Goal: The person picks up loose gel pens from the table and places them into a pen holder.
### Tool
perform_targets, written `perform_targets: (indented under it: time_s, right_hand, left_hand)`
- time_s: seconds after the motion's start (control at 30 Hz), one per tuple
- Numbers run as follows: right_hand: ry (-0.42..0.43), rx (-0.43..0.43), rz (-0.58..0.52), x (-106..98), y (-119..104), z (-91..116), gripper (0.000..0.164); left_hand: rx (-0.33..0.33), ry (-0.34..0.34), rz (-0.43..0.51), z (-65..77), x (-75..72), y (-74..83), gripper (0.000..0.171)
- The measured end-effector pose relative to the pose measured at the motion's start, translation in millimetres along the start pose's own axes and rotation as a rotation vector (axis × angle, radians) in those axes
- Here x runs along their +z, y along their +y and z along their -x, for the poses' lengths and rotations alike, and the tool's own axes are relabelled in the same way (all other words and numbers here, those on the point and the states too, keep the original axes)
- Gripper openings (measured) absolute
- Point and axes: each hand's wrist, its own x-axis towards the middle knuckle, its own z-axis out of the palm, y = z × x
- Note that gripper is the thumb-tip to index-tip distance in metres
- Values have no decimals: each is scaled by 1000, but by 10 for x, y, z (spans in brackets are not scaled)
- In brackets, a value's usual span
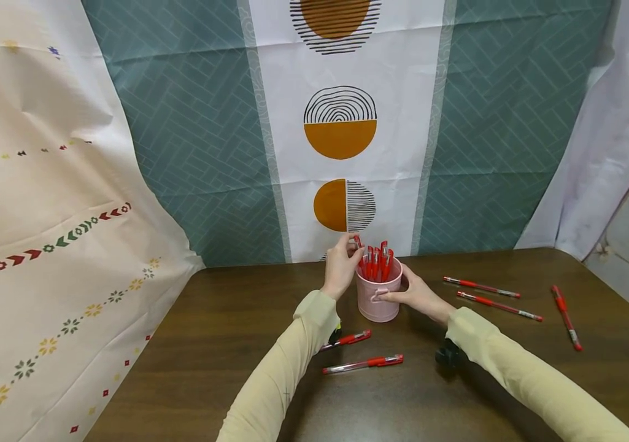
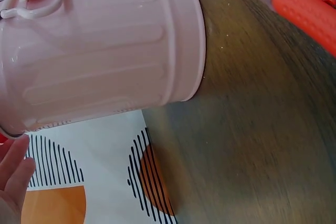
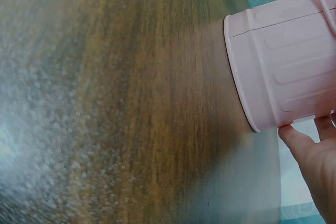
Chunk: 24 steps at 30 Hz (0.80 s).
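Observation:
A small pink bucket (image 1: pixel 379 307) stands upright toward the back of the table, with several red-capped pens (image 1: pixel 385 261) upright inside. My left hand (image 1: pixel 340 265) is at the bucket's left rim and pinches the top of a red pen (image 1: pixel 357 241), whose lower end is down in the bucket. From the right, my right hand (image 1: pixel 420 297) grips the bucket, thumb on the front near the small wire handle (image 1: pixel 378 294) and fingers behind. In the left wrist view, the bucket (image 2: pixel 105 45) hides most of the left fingers.
Two red pens, a nearer one (image 1: pixel 362 364) and one partly behind the left sleeve (image 1: pixel 355 337), lie in front of the bucket. To the right lie three more: one (image 1: pixel 480 286), another (image 1: pixel 499 306) and a third (image 1: pixel 566 317). A patterned curtain (image 1: pixel 347 184) hangs behind the table.

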Motion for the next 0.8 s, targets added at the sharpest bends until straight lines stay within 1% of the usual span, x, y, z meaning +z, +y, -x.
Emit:
perform_targets:
  time_s: [0.13, 0.23, 0.3, 0.4, 0.47, 0.53, 0.67, 0.8]
  right_hand:
    - [10, 14, 22, 7, -22, 33, 87]
    - [8, 6, 21, 1, 5, 11, 88]
    - [6, 6, 5, -15, 69, -39, 89]
    - [-5, -3, -7, -8, 169, -132, 90]
    - [0, -5, 0, -11, 231, -185, 91]
    - [8, -11, 15, -10, 247, -204, 91]
    - [27, -5, 37, -21, 259, -176, 92]
    - [31, -6, 41, -50, 285, -108, 92]
  left_hand:
    - [-2, -9, -26, 19, 15, -13, 26]
    - [-10, -23, -41, 19, 19, -25, 25]
    - [-17, -37, -48, 10, 13, -23, 26]
    - [-35, -34, -70, 5, -17, -42, 26]
    - [-44, -34, -83, 0, -30, -53, 27]
    - [-46, -34, -88, -4, -35, -60, 26]
    - [-43, -57, -101, 0, -14, -60, 27]
    - [-68, -83, -126, 1, 50, -33, 29]
